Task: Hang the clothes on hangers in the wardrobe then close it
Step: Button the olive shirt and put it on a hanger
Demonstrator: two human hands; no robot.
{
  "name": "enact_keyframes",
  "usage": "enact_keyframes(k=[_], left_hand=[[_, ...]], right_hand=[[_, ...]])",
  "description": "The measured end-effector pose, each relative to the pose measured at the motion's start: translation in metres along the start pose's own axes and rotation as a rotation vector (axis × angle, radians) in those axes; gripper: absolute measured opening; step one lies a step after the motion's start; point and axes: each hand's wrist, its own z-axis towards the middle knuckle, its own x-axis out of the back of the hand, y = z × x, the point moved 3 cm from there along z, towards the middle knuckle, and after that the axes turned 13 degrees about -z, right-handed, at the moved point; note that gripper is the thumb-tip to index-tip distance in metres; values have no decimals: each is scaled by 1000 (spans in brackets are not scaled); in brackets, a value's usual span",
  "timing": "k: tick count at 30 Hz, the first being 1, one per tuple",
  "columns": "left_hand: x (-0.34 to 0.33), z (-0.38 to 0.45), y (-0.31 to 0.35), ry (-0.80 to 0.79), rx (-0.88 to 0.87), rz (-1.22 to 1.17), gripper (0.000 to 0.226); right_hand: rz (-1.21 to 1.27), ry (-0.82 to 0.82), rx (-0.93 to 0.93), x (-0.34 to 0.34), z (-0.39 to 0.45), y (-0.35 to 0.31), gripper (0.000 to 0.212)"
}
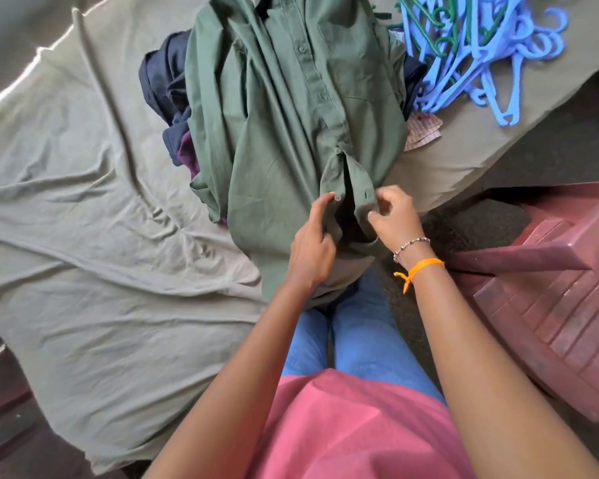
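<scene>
While a wrinkled grey sheet [83, 236] covers the bed, green shirt [291, 115] lies on a clothes pile [168, 88] beside blue hangers [481, 53], maroon chair [550, 288] close by, left hand [313, 247] and right hand [395, 219] pinching its placket edges.

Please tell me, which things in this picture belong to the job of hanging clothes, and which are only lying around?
For the job:
green shirt, held at its front edges by the left hand and right hand
pile of dark clothes under it
blue hangers

Only lying around:
bed sheet
red plastic chair
</scene>
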Motion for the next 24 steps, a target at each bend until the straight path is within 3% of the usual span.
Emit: enact_keyframes(k=[3, 7, 10, 12, 16, 20, 24], left_hand=[[-2, 6, -5, 28, 59, -118, 72], [-2, 17, -5, 43, 95, -296, 64], [-4, 24, -2, 80, 188, -426, 35], [-4, 31, -3, 141, 190, -454, 19], [-5, 36, -5, 222, 258, -595, 32], [-6, 37, -1, 223, 391, -716, 20], [-6, 37, 2, 226, 445, -753, 6]], right_hand=[[66, -46, 9, -6, -1, -17, 35], [224, -104, -35, -16, 0, -31, 23], [266, -67, -35, -18, 1, -34, 3], [245, -55, -16, -18, 4, -32, 6], [224, -121, -12, -18, 9, -24, 17], [182, -160, -1, -14, 9, -21, 26], [131, -82, -61, -9, 9, -19, 14]])
